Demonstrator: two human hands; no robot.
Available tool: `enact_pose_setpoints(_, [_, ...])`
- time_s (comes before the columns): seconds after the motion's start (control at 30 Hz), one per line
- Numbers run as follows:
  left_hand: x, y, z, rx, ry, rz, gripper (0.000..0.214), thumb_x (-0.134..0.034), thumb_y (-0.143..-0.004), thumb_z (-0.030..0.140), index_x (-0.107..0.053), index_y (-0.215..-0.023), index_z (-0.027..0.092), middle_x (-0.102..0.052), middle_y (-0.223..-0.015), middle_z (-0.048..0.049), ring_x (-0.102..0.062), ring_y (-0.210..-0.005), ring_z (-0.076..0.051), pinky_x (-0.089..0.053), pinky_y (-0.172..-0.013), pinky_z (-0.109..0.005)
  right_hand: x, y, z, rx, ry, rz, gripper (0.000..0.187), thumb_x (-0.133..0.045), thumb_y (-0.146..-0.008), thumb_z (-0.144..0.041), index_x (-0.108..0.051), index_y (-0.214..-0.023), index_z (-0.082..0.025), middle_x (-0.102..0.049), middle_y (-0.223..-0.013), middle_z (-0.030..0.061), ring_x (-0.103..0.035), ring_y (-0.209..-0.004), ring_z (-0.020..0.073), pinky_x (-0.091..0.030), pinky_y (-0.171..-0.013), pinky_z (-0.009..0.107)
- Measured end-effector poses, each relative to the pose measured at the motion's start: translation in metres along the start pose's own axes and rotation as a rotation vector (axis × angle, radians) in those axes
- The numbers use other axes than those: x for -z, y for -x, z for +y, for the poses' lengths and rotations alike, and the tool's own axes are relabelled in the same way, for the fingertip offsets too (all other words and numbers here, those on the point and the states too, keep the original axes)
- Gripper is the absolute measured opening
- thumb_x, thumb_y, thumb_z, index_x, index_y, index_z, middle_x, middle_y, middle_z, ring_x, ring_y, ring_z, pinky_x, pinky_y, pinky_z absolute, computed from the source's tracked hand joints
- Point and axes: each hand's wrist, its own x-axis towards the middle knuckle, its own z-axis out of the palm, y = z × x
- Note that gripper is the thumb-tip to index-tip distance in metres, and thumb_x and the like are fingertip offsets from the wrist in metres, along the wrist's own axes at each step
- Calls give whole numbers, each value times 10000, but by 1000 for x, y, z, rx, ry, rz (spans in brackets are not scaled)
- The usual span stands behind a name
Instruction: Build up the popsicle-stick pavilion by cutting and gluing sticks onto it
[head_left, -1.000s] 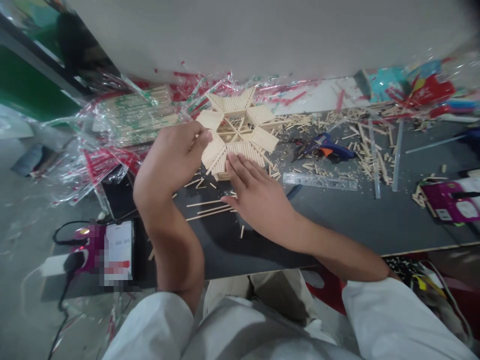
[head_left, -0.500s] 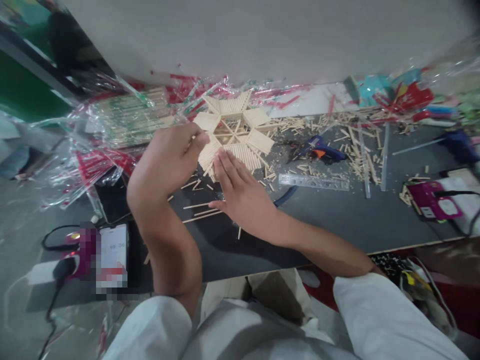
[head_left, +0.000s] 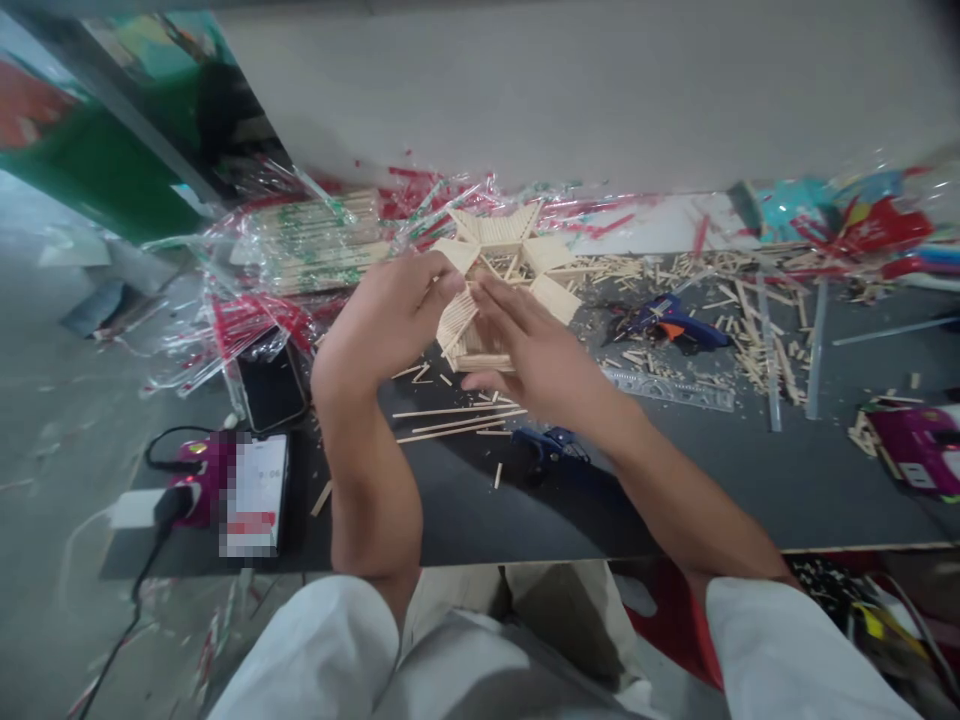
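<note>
A star-shaped model [head_left: 491,228] built from thin wooden sticks stands on the dark table, its slatted panels flaring outward around an open middle. At its left side, my left hand [head_left: 390,315] has bent fingers pinched together on the model's edge; the exact grip is partly hidden. My right hand [head_left: 544,355] reaches over the near right side, fingers stretched out toward the open middle and thumb apart. Its fingertips touch the model near my left fingertips. Several loose long sticks [head_left: 450,425] lie in front of the model. A blue glue gun [head_left: 555,447] lies beneath my right wrist.
Another blue glue gun [head_left: 675,322], a clear ruler [head_left: 675,390] and scattered stick offcuts [head_left: 757,345] lie to the right. Plastic-wrapped stick bundles [head_left: 322,235] are at back left. Two phones, one dark [head_left: 271,385], and a purple power socket [head_left: 911,450] occupy the table's sides.
The view has shifted, so the table appears farther right. My right fingers have moved up toward the model's middle, and its near side shows a steeper face. My left hand stays at the left edge.
</note>
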Motion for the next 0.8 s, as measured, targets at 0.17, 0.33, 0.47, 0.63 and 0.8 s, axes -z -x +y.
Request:
enact_pose_setpoints(0.17, [1,-2,-1,20,-13,-10,292,-486,-1050,336,-700,-878,236,-631,-711,-27,-610,-796,-220,-495,-843,-384,-12,7,-5,-35,203,-115,1098,-781,-929,-614,-360,-1662,86,-270,-1737,332,-301,-1650,426,-259,-1367,595])
enact_pose_setpoints(0.33, [4,-2,0,31,-42,-23,319,-439,-1060,378,-662,-879,239,-585,-696,-15,-537,-741,-208,-426,-741,-368,4,19,-29,-38,289,-174,1004,-851,-912,-485,-439,-1614,103,-361,-1687,343,-433,-1587,426,-369,-1329,568])
enact_pose_setpoints(0.47, [6,-2,4,14,-38,-69,322,-451,-1045,408,-625,-830,243,-561,-679,-11,-499,-699,-202,-390,-711,-368,34,21,-24,59,172,-237,805,-739,-980,-581,-625,-1496,27,-575,-1567,309,-578,-1483,406,-463,-1258,557])
enact_pose_setpoints(0.63, [8,-1,7,28,-15,-87,288,-470,-1048,386,-640,-872,233,-586,-699,-16,-537,-734,-205,-392,-723,-361,67,14,11,121,-154,-311,576,-553,-1066,-667,-780,-1286,-186,-809,-1267,119,-768,-1195,280,-611,-1006,404])
enact_pose_setpoints(0.8, [7,-1,7,63,-20,-71,293,-489,-1042,390,-569,-802,242,-554,-688,-19,-499,-706,-204,-348,-705,-378,49,7,56,-15,-57,-106,862,-398,-1089,-735,-456,-1664,-96,-443,-1720,214,-401,-1624,334,-355,-1323,543])
